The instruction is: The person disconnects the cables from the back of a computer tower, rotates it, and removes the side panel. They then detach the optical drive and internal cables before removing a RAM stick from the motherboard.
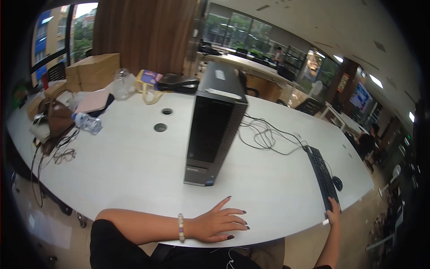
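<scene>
A black desktop computer tower (210,134) stands upright on the white table (134,166). My left hand (217,224) lies on the table in front of it, palm down with fingers spread and nothing held; a beaded bracelet (181,227) is round the wrist. At the right, my right hand (333,211) is on the near end of a black keyboard (321,175), its fingers at the keyboard's edge and its thumb side partly hidden. Beside the keyboard sits a black mouse (337,183). Black cables (266,139) lie loosely coiled between tower and keyboard.
At the left are a brown bag (58,121), a plastic bottle (88,123), glasses (65,156) and cardboard boxes (94,71). A clear jar (122,85), a yellow-purple pouch (150,80) and a black case (178,84) line the back. Two round holes pierce the tabletop. People are far behind.
</scene>
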